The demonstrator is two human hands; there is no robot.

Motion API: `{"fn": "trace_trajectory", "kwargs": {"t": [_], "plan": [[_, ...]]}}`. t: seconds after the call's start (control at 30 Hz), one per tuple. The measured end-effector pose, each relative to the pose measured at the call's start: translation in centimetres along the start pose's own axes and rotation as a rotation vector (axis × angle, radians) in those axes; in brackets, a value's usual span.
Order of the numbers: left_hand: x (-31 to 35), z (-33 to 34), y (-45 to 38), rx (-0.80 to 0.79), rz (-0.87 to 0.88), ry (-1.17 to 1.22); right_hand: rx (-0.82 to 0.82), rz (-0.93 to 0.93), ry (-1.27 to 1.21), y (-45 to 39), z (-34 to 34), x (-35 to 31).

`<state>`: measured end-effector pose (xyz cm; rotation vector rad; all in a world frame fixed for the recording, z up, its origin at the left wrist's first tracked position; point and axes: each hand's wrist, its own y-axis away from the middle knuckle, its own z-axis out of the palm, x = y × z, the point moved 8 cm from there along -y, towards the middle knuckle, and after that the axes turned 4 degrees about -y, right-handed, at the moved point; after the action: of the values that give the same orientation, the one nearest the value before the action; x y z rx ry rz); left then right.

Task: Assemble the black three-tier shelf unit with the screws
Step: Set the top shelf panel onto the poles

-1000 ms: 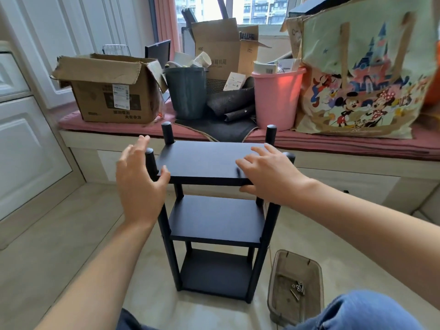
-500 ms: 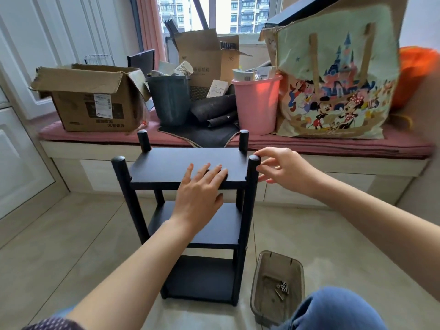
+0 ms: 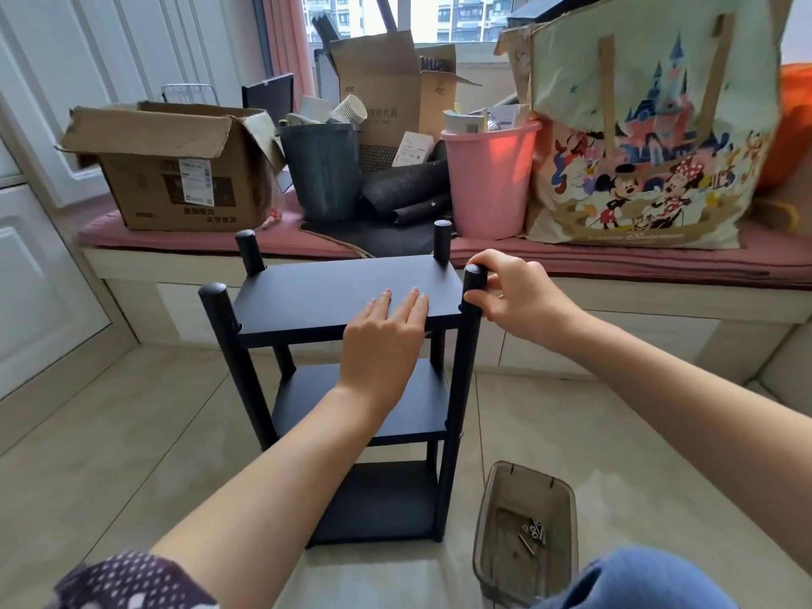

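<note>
While I sit on the floor: the black three-tier shelf unit (image 3: 351,389) stands upright right in front of me, between my knees and the window bench (image 3: 615,301).
Long axis: vertical, four posts running from the floor up past the top board (image 3: 325,292).
Left hand (image 3: 382,345): fingers straight, palm flat on the near edge of the top board, pressing rather than gripping.
Right hand (image 3: 518,296): fingers and thumb curled round the tip of the near right post (image 3: 472,283), just above the board.
Nearer hand: the right one is already on the post; the left steadies.
Screws (image 3: 532,533): loose in the clear tray (image 3: 485,542) on the floor, low right, beside my knee, well below both hands.
Judgement: unit looks built; I am probably checking that corner.
</note>
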<state>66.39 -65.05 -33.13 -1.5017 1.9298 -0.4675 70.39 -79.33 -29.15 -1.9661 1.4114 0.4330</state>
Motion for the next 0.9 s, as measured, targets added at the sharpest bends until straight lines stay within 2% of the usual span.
{"fn": "trace_trajectory", "kwargs": {"t": [0.17,0.27,0.33,0.4,0.43,0.5,0.57,0.63,0.73,0.9], "plan": [[-1.0,-1.3,-0.7,-0.046,-0.029,0.295,0.042,0.062,0.022,-1.9,-0.1,2.1],[-5.2,-4.8,-0.8,0.124,-0.12,0.354,0.107,0.128,0.009,-2.9,-0.6,3.7],[-9.3,-6.4,-0.6,0.203,-0.216,0.383,0.171,0.241,-0.046,-3.0,-1.0,5.1],[-13.7,-6.4,0.0,0.21,-0.391,0.476,0.192,0.405,-0.09,-2.3,-0.6,6.4],[-15.8,-5.5,0.5,0.184,-0.509,0.552,0.146,0.494,-0.088,-1.7,0.3,6.8],[-18.7,-2.5,2.5,0.088,-0.782,0.736,-0.067,0.664,-0.111,0.2,3.4,7.2],[-19.8,1.4,5.0,-0.049,-1.059,0.94,-0.278,0.795,-0.28,2.3,6.7,6.5],[-18.8,4.8,6.7,-0.177,-1.24,1.27,-0.336,0.835,-0.561,2.9,8.7,4.9],[-16.2,7.1,7.2,-0.264,-1.297,1.726,-0.278,0.786,-0.8,1.7,9.2,2.7],[-15.1,6.7,6.6,-0.223,-1.219,1.897,-0.25,0.747,-0.767,0.5,9.2,1.9]]}}
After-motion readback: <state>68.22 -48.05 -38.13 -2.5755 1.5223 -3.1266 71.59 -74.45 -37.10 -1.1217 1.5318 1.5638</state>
